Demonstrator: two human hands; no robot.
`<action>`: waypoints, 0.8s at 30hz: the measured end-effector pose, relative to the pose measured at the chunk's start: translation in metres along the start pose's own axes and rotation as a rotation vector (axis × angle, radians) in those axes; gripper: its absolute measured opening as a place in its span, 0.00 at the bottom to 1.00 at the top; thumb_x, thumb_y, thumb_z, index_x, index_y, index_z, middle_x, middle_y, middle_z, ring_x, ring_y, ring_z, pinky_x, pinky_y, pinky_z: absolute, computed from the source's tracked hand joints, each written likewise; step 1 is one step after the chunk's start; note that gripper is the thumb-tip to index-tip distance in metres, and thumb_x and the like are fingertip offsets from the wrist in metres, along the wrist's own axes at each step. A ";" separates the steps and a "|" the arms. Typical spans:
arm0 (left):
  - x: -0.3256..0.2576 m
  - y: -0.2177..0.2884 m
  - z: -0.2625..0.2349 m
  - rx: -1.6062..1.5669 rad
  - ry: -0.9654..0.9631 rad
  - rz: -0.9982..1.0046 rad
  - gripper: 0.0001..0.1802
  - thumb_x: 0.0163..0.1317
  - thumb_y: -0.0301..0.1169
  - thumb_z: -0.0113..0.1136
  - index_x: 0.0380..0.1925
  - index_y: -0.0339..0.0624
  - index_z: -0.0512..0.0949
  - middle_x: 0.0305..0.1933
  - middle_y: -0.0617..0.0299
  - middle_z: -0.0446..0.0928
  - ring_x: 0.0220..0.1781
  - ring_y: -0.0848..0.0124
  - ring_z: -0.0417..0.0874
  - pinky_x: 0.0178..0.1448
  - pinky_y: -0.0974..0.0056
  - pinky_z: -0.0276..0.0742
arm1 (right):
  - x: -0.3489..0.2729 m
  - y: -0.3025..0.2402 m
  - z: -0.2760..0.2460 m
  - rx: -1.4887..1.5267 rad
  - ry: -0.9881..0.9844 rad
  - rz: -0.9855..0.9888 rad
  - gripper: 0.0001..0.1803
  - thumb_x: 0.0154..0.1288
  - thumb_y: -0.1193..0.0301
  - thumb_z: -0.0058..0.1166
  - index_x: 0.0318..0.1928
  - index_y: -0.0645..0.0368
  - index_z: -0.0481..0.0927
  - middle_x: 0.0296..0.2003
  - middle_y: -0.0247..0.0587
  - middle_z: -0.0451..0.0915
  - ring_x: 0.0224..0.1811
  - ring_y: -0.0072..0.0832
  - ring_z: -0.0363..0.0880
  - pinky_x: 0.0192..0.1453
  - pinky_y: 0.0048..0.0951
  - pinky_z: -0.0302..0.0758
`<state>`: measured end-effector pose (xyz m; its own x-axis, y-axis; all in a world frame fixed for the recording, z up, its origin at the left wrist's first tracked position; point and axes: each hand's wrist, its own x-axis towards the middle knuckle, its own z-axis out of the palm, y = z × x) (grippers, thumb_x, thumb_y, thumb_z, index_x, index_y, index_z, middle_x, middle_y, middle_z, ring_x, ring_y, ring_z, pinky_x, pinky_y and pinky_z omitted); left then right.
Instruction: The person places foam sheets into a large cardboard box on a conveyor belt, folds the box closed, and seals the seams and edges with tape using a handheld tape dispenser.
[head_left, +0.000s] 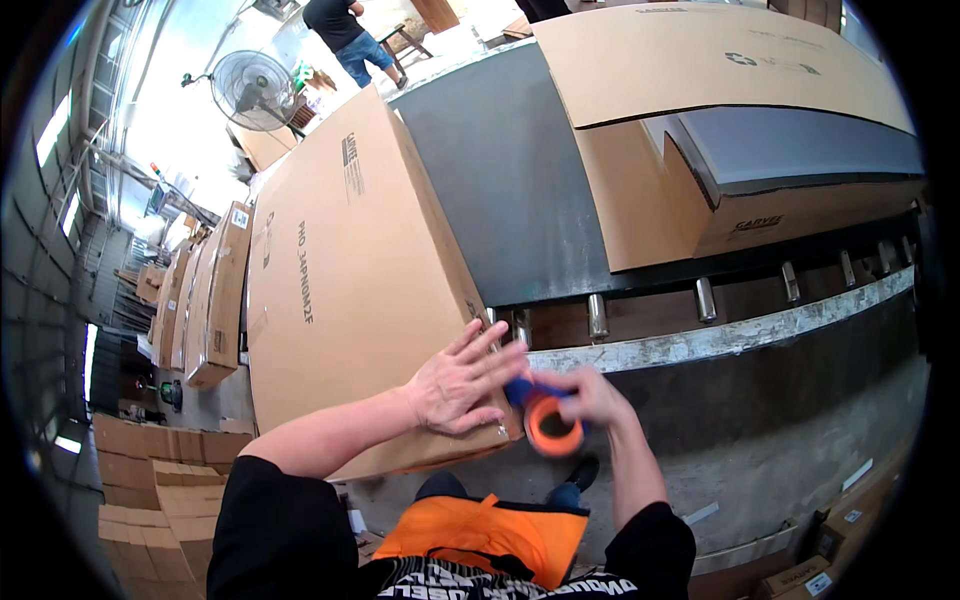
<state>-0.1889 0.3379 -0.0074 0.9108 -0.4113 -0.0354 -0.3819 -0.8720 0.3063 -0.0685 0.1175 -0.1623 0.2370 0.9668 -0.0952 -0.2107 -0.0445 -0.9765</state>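
A long, closed cardboard box (350, 290) lies in front of me, reaching from my waist to the far left. My left hand (462, 385) rests flat on the near right corner of its top, fingers spread. Just right of that corner, my right hand (592, 398) is closed around a blue tape dispenser (521, 390). An orange-rimmed tape roll (553, 425) hangs on the dispenser below my fingers. The dispenser is next to the box's end, slightly blurred. Whether tape runs from it onto the cardboard I cannot tell.
A dark conveyor belt (500, 180) with metal rollers (598, 316) runs beside the box. On it stands an open carton (740, 210) with its flap raised. More boxes (218, 300) stand at left. A fan (252, 90) and another person (350, 40) are at the back.
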 end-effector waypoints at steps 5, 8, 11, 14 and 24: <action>-0.008 0.004 -0.002 0.043 -0.141 0.004 0.17 0.65 0.47 0.51 0.38 0.48 0.82 0.46 0.61 0.80 0.65 0.58 0.71 0.79 0.41 0.42 | -0.108 0.035 0.151 -0.205 0.178 -0.014 0.35 0.37 0.61 0.67 0.55 0.42 0.83 0.51 0.56 0.81 0.46 0.45 0.85 0.57 0.33 0.78; -0.004 0.003 -0.001 0.079 -0.065 0.031 0.16 0.64 0.46 0.52 0.33 0.48 0.81 0.35 0.62 0.78 0.49 0.62 0.77 0.77 0.41 0.47 | -0.051 -0.023 0.197 -0.806 0.434 0.028 0.32 0.37 0.63 0.64 0.51 0.46 0.83 0.49 0.54 0.79 0.35 0.48 0.85 0.41 0.36 0.82; -0.012 -0.004 0.003 0.089 -0.044 0.013 0.16 0.63 0.46 0.54 0.31 0.47 0.80 0.34 0.62 0.77 0.48 0.63 0.78 0.78 0.43 0.48 | -0.036 -0.061 0.218 -1.024 0.278 0.247 0.35 0.37 0.65 0.62 0.55 0.52 0.79 0.50 0.51 0.78 0.34 0.48 0.83 0.38 0.38 0.81; -0.023 -0.006 0.008 0.111 0.093 -0.049 0.15 0.63 0.45 0.54 0.30 0.46 0.80 0.35 0.63 0.78 0.49 0.63 0.77 0.78 0.43 0.46 | -0.054 -0.034 0.215 -0.806 0.010 -0.085 0.39 0.40 0.64 0.63 0.59 0.58 0.74 0.52 0.50 0.76 0.40 0.48 0.83 0.43 0.41 0.80; -0.279 0.042 0.043 0.349 0.744 -0.730 0.32 0.64 0.47 0.57 0.63 0.40 0.72 0.71 0.49 0.65 0.76 0.44 0.56 0.77 0.37 0.43 | -0.045 -0.083 0.167 0.430 0.796 -0.425 0.41 0.34 0.74 0.47 0.58 0.71 0.69 0.44 0.45 0.80 0.44 0.36 0.83 0.54 0.36 0.80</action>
<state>-0.4660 0.4046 -0.0259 0.7577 0.3947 0.5198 0.3709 -0.9157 0.1547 -0.2205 0.1194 -0.0446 0.9053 0.4246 -0.0098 -0.2493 0.5126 -0.8216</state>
